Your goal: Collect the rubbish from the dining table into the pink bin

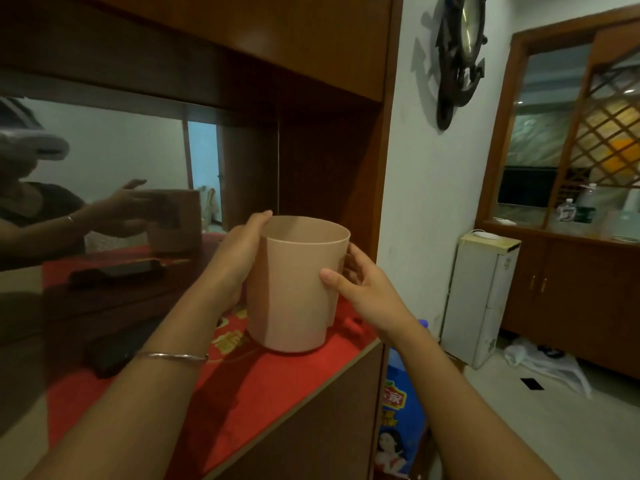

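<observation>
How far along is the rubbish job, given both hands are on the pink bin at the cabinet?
Done: nothing visible; what shows of the pink bin's inside looks empty. In hand: left hand and right hand grip its sides as it stands on the red cloth of the cabinet shelf. Left: carry it to the dining table, which is out of view, and collect the rubbish.

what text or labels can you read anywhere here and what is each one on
"家": yellow character on the red badge of the blue package beside the cabinet; the rest of its print is too blurred to read.
Gold characters on the red cloth next to the pink bin: partly hidden, unreadable.
Labels on the bottles on the far counter: too small.
Wall clock face: glare, no numerals legible.
</observation>
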`<state>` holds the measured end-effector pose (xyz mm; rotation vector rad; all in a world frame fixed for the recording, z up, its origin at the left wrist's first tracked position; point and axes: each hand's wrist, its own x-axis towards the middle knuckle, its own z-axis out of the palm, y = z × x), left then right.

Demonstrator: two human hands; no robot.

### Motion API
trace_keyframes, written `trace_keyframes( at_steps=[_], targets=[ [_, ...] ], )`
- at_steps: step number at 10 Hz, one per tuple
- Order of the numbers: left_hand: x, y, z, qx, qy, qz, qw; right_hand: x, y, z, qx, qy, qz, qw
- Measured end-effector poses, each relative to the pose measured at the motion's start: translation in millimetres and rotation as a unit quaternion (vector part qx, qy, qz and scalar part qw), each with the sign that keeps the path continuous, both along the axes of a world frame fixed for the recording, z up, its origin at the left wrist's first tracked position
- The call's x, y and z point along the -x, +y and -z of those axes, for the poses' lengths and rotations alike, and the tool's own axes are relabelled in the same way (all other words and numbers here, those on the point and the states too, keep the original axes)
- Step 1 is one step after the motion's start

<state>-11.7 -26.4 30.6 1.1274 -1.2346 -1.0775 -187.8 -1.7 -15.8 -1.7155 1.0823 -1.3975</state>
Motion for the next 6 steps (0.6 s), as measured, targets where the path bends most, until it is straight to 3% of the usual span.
trace_keyframes(
  at_steps=[4, 6],
  targets=[
    [-15.9, -26.8, 23.6, 0.019, -0.02, 0.001, 1.0, -10.7, -9.1, 7.3, -0.028, 0.001, 0.035, 0.999],
    [-23.0, -3.7, 27.2, 0.097, -0.096, -0.066, 0.988, -10.5, 10.8, 9.1, -0.008, 0.051, 0.126, 0.991]
  ],
)
